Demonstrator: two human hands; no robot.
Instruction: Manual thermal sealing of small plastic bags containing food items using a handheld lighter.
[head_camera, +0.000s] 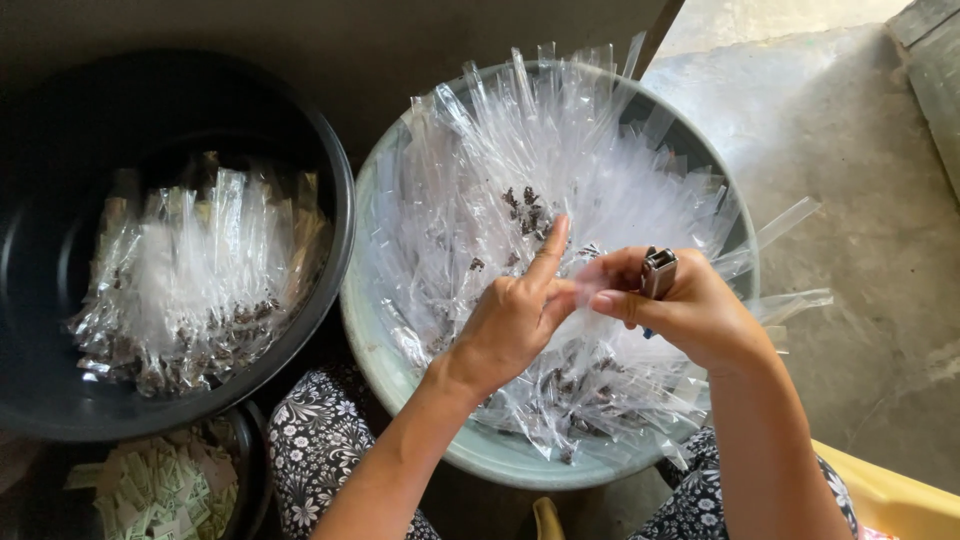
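I'm seeing both hands meeting over the pale basin (400, 380): left hand (515, 315) is pinching a clear narrow bag (585, 275), long axis pointing away; right hand (690, 310) is gripping a lighter (658, 272) upright, just beside it.

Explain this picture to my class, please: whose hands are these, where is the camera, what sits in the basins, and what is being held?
There is one picture, taken by a camera worn on a person's head, looking down at their own two bare hands. No machine is involved. The left hand pinches a thin clear plastic sleeve between its fingers. The right hand grips a small lighter with a metal top, close to that sleeve. Both hands hover over a pale basin heaped with long clear plastic packets, some with dark bits inside. To the left stands a black basin holding similar packets with dark contents. Below it, a smaller dark bowl holds small pale green paper slips. Everything rests on a concrete floor.
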